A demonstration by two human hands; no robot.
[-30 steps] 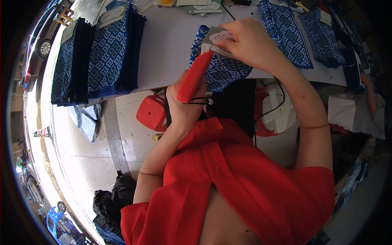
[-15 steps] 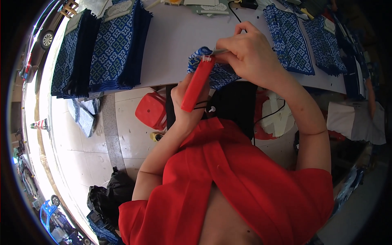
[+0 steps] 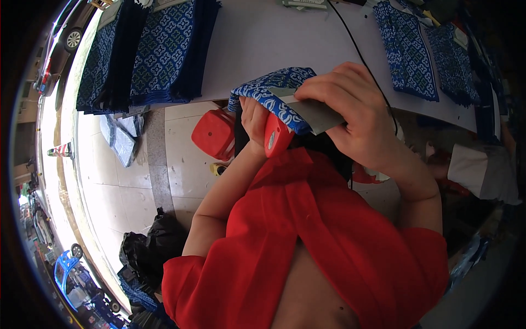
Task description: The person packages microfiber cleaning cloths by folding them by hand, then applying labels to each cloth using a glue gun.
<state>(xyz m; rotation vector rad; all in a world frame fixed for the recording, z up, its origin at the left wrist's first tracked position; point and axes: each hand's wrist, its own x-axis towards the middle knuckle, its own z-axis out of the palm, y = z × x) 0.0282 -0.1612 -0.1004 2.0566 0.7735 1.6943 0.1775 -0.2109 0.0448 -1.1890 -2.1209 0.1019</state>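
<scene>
My left hand (image 3: 253,122) is closed around a red tagging gun (image 3: 278,137), just in front of the table edge. A blue-and-white patterned cloth (image 3: 268,92) drapes over the gun's upper part and hides its tip. With my right hand (image 3: 359,118) I pinch a grey-green card (image 3: 322,115) lying against the cloth's right side. Thumb and fingers sit on opposite faces of the card; whether they also grip the cloth I cannot tell.
Thick stacks of patterned cloths (image 3: 164,52) lie on the table's left, more cloths (image 3: 408,55) on its right. A black cable (image 3: 359,46) crosses the table. Below stand a red stool (image 3: 212,134) and a black bag (image 3: 159,238). A person's white sleeve (image 3: 468,170) shows at right.
The cloth has spread over the tagging gun, covering its tip. My right hand has come down and nearer, and the card's broad face now shows. The view has shifted slightly.
</scene>
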